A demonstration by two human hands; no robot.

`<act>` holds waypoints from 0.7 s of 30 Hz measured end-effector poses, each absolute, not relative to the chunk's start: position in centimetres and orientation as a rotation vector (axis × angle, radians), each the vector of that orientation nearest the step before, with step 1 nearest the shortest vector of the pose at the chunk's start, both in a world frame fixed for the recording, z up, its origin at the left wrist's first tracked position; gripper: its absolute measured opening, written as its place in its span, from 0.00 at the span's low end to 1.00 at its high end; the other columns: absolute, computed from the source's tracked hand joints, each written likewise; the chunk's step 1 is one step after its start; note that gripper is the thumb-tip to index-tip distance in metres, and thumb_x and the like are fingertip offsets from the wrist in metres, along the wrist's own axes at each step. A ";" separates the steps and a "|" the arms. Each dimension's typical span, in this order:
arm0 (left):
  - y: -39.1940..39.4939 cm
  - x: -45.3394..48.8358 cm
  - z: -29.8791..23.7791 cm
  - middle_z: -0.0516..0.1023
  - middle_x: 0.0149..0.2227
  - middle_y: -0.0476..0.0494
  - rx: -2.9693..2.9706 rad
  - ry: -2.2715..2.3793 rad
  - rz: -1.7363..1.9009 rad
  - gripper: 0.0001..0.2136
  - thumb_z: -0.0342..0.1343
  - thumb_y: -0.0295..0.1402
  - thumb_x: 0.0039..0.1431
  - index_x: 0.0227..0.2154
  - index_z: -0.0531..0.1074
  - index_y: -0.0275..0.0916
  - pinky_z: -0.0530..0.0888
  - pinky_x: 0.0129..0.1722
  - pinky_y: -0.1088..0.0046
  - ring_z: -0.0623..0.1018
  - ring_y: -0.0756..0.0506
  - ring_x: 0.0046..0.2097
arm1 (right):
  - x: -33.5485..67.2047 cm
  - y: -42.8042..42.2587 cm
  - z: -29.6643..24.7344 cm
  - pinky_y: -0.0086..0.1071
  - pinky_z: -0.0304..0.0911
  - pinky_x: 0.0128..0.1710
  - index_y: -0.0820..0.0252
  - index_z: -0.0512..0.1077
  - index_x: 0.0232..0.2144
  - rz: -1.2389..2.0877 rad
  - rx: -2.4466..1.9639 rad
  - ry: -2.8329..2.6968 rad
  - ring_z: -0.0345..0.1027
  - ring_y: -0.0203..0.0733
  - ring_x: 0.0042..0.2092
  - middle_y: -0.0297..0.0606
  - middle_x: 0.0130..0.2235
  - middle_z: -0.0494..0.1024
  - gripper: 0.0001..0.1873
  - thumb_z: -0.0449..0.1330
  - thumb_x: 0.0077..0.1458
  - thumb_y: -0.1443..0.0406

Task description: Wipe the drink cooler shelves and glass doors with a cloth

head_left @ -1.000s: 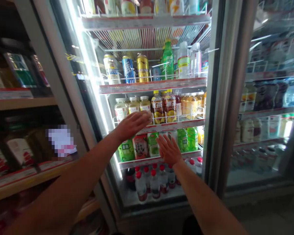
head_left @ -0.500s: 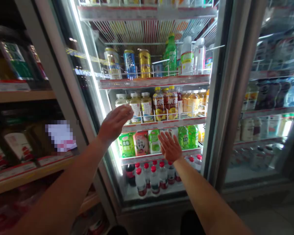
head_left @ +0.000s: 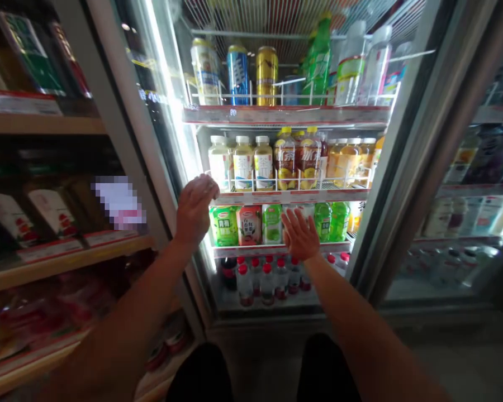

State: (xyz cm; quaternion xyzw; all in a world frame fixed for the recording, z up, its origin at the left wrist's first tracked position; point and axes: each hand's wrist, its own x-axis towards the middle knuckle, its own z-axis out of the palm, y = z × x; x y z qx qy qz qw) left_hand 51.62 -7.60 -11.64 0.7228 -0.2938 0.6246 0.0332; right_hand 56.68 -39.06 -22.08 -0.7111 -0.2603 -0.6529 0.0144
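The fingers [head_left: 206, 185] of the left hand [head_left: 195, 211] curl loosely and grip nothing. They sit at the left end of a fridge shelf [head_left: 293, 196], just beside the pale bottles [head_left: 243, 163] standing on it. The right hand [head_left: 299, 235] is spread flat and empty before the shelf below, between a red carton [head_left: 248, 224] and green bottles [head_left: 331, 220]. Red-capped bottles [head_left: 268, 273] stand underneath, cans [head_left: 254, 72] above.

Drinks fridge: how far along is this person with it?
Done: the glass door stands open. In hand: the left hand is at the left end of the shelf rail below the pale bottles; the right hand is spread flat before the row of green bottles. Left: both hands are empty, with no bottle gripped yet.
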 end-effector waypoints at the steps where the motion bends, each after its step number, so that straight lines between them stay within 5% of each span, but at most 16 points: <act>1: -7.6 51.4 -12.8 0.61 0.69 0.44 2.226 -0.920 1.949 0.25 0.48 0.22 0.70 0.65 0.61 0.48 0.64 0.69 0.53 0.59 0.41 0.70 | 56.7 -39.1 -22.1 0.46 0.29 0.73 0.60 0.60 0.67 -2.031 -2.217 -0.809 0.49 0.44 0.71 0.43 0.63 0.71 0.29 0.52 0.65 0.63; 6: -6.8 50.3 -16.6 0.69 0.64 0.41 2.526 -1.257 1.822 0.26 0.52 0.22 0.68 0.67 0.58 0.44 0.67 0.67 0.60 0.61 0.42 0.69 | 56.8 -39.1 -22.3 0.45 0.30 0.73 0.60 0.56 0.69 -2.025 -2.221 -0.805 0.48 0.44 0.72 0.43 0.64 0.70 0.31 0.51 0.65 0.63; 12: -6.6 50.3 -15.8 0.54 0.71 0.36 2.364 -0.684 2.108 0.29 0.48 0.18 0.68 0.69 0.55 0.41 0.60 0.70 0.52 0.51 0.38 0.73 | 56.9 -39.1 -22.3 0.45 0.30 0.73 0.59 0.53 0.70 -2.023 -2.211 -0.814 0.48 0.44 0.72 0.42 0.64 0.69 0.32 0.51 0.66 0.63; 18: -7.7 48.9 -20.7 0.68 0.65 0.39 2.629 -1.126 1.767 0.24 0.49 0.22 0.69 0.66 0.61 0.43 0.67 0.67 0.58 0.59 0.41 0.70 | 56.9 -39.2 -22.5 0.45 0.30 0.73 0.56 0.50 0.71 -1.967 -2.231 -0.810 0.53 0.46 0.70 0.42 0.65 0.67 0.33 0.51 0.66 0.63; 21: -6.9 49.5 -19.7 0.63 0.68 0.38 2.534 -0.889 1.922 0.27 0.50 0.22 0.69 0.68 0.57 0.44 0.64 0.68 0.55 0.57 0.40 0.71 | 56.9 -39.2 -22.4 0.45 0.29 0.73 0.56 0.49 0.71 -1.959 -2.236 -0.812 0.53 0.46 0.70 0.42 0.66 0.66 0.34 0.51 0.67 0.63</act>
